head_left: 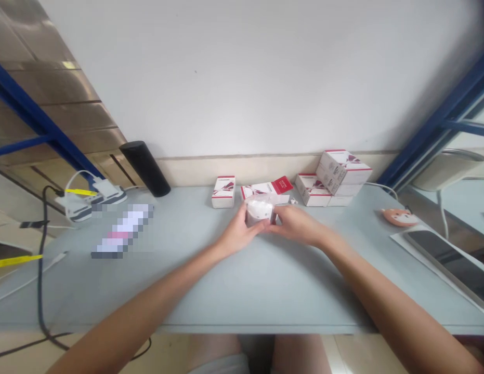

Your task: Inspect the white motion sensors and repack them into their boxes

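Between my two hands is a small white rounded object (pixel 259 210) with a few dark spots on its face, seemingly in clear plastic wrap; its exact kind is not plain. My left hand (pixel 242 227) grips it from the left, thumb along its near side. From the right, my right hand (pixel 294 222) is closed at its edge, fingers bent and partly hidden. Just behind lies an opened white-and-red box (pixel 261 190) with its red flap (pixel 282 184) turned out. A tiny white piece (pixel 293 201) sits beside that box.
A closed box (pixel 223 191) stands left of the opened one; several matching boxes (pixel 343 172) are stacked right. Leftward are a black cylinder (pixel 145 169), a blurred-out phone (pixel 122 231), and power strips (pixel 109 191) with cables. An orange-pink item (pixel 400 217) and dark tablet-like slab (pixel 448 254) lie right.
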The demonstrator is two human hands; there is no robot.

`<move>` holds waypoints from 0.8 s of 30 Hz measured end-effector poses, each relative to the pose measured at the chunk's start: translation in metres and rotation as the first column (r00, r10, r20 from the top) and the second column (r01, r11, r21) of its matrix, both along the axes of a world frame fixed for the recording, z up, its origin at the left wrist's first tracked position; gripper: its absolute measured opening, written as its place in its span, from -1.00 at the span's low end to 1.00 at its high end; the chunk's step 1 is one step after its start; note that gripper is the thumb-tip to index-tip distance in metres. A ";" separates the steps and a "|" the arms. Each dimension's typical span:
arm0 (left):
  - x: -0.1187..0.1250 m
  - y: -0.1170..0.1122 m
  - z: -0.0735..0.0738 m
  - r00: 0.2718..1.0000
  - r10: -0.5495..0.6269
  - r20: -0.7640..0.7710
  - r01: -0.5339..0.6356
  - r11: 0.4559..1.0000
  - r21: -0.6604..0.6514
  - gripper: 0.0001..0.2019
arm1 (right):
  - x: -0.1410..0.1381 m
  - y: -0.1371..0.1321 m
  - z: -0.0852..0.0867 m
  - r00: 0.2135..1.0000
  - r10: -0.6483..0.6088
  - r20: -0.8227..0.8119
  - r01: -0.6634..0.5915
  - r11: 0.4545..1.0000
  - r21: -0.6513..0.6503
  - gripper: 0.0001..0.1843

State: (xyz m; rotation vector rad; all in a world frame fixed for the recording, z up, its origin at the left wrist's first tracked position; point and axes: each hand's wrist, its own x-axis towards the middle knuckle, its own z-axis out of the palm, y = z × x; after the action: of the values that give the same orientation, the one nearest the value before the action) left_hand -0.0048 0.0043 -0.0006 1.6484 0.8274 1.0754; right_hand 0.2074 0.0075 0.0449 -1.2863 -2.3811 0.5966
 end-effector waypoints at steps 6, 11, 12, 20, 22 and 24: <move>-0.014 0.000 -0.004 0.997 -0.031 -0.068 0.026 0.997 -0.074 -0.27 | 0.001 0.001 0.003 1.000 0.019 0.010 -0.019 1.000 -0.019 -0.65; -0.021 -0.006 0.003 0.980 0.011 -0.199 -0.036 0.992 -0.122 -0.23 | -0.001 0.001 -0.001 0.999 0.027 0.039 -0.025 0.998 -0.054 -0.61; -0.020 -0.006 0.003 0.980 0.008 -0.197 -0.033 0.992 -0.122 -0.25 | -0.002 0.001 -0.002 0.999 0.027 0.034 -0.025 0.998 -0.057 -0.59; -0.020 -0.003 -0.002 0.983 0.015 -0.183 -0.032 0.995 -0.092 -0.40 | -0.002 -0.001 -0.002 0.999 0.025 0.029 -0.023 0.997 -0.069 -0.52; -0.019 -0.005 -0.002 0.988 0.005 -0.153 -0.018 0.997 -0.080 -0.42 | -0.001 -0.001 -0.003 0.998 0.021 0.053 -0.018 0.998 -0.054 -0.53; -0.017 -0.007 -0.002 0.993 -0.008 -0.115 0.000 0.997 -0.076 -0.44 | 0.001 -0.001 -0.002 0.996 0.017 0.087 -0.014 0.999 -0.039 -0.56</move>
State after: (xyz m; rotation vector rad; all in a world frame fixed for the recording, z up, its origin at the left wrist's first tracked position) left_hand -0.0219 -0.0030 -0.0029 1.6593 0.9289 0.9410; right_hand 0.2083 0.0066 0.0426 -1.3362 -2.4635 0.6049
